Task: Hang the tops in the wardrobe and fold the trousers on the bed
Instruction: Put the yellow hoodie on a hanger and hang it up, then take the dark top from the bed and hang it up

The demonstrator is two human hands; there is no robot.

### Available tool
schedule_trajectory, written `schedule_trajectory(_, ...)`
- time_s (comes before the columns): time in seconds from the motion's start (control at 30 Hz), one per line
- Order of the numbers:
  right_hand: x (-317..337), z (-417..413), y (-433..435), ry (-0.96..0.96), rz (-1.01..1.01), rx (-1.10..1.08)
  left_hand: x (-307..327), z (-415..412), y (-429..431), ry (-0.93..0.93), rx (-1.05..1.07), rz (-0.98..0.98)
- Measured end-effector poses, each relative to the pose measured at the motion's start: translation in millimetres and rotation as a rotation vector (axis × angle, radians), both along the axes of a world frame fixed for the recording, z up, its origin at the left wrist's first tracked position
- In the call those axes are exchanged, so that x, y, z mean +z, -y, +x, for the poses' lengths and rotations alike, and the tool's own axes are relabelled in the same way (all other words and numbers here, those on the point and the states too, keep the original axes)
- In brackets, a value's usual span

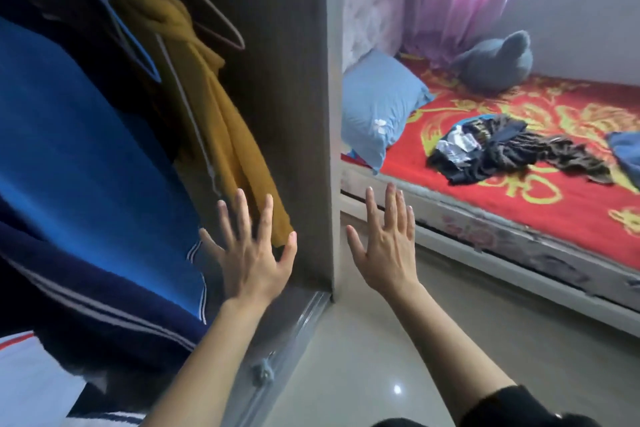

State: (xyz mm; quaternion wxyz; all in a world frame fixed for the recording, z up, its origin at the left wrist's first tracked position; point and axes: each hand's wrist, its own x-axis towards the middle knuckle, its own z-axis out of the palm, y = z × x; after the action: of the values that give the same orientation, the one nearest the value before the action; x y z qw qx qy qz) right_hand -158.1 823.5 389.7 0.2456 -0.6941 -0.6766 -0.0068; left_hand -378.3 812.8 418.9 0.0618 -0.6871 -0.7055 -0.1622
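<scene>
Standing empty-handed between the open wardrobe [287, 80] and the bed [571, 208].

The wardrobe holds a blue top [86, 149] and a knotted mustard garment [214, 121] on hangers. On the bed lies a dark crumpled garment [512, 152], probably the trousers, well apart from the person, with another blue piece [623, 156] at the right edge. The dark cloth looks thin, light and limp, so I would take it at the waistband and shake it flat. The left hand [252, 253] and right hand [388, 250] are spread flat, holding nothing.
</scene>
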Motion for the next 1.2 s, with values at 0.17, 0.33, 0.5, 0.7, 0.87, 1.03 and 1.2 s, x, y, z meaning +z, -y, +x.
schedule_trajectory(0.17, 1, 99, 46, -0.033, 0.048, -0.14, 8, 107, -1, 0.003, -0.177, 0.002)
schedule_trajectory(0.33, -7, 236, 126, -0.062, 0.084, -0.444, 1, 256, 18, 0.016, -0.466, -0.026)
schedule_trajectory(0.5, -23, 342, 227, -0.086, 0.023, -0.776, -9, 405, 63, 0.008, -0.794, -0.059)
schedule_trajectory(0.7, -38, 411, 343, -0.1, 0.005, -1.107, -26, 543, 128, 0.01, -1.082, -0.148)
schedule_trajectory(0.87, -53, 430, 344, -0.159, -0.058, -1.196, -38, 581, 136, 0.022, -1.144, -0.186)
schedule_trajectory(1.03, -65, 440, 250, -0.165, -0.109, -1.038, -55, 573, 53, 0.062, -1.071, -0.231)
schedule_trajectory(1.2, -72, 456, 104, -0.117, -0.162, -0.879, -72, 553, -84, 0.103, -0.929, -0.235)
